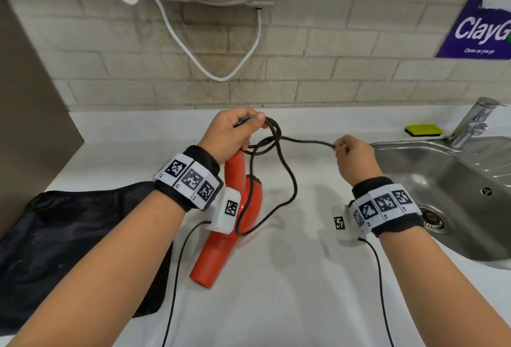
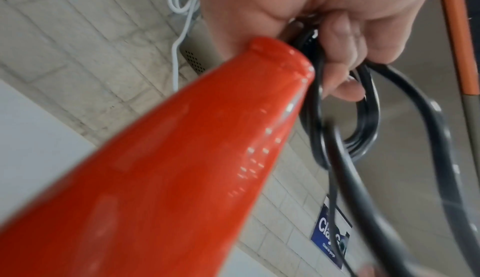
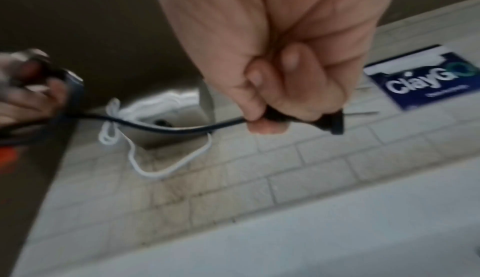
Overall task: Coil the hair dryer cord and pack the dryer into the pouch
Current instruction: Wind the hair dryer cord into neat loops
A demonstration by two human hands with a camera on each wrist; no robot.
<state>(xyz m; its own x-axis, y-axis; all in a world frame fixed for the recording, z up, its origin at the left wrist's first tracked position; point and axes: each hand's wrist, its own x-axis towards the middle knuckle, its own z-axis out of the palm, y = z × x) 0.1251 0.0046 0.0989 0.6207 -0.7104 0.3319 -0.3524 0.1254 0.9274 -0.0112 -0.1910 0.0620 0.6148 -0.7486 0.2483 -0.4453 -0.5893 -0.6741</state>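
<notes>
- Hair dryer [image 1: 221, 236]: red, lying on the white tabletop [image 1: 290, 291], barrel toward the near edge, handle tilted up under the left hand [image 1: 229, 131], just beside the pouch [image 1: 69, 236]; likely parked there so only a short move is needed once coiling ends.
- Left hand: curled around several gathered loops of the black cord [image 1: 287, 181] right at the handle end, serving as the anchor that keeps finished turns from springing open; thumb pressed on top of the bundle.
- Right hand [image 1: 355, 156]: well apart to the right, fingers and thumb clamped on the plug end [image 3: 330, 121] of the cord, drawing the span between the hands nearly straight, probably to take out twist before laying the next turn.
- One long slack loop hanging down across the dryer body and onto the tabletop: not yet gathered, so coiling judged roughly halfway.
- Pouch: black, flat on the left of the tabletop, partly under the left forearm; opening not discernible.
- Sink [image 1: 442, 175], faucet [image 1: 472, 120] and sponge [image 1: 423, 129] on the right: uninvolved, though a dropped plug could slide toward the basin.
</notes>
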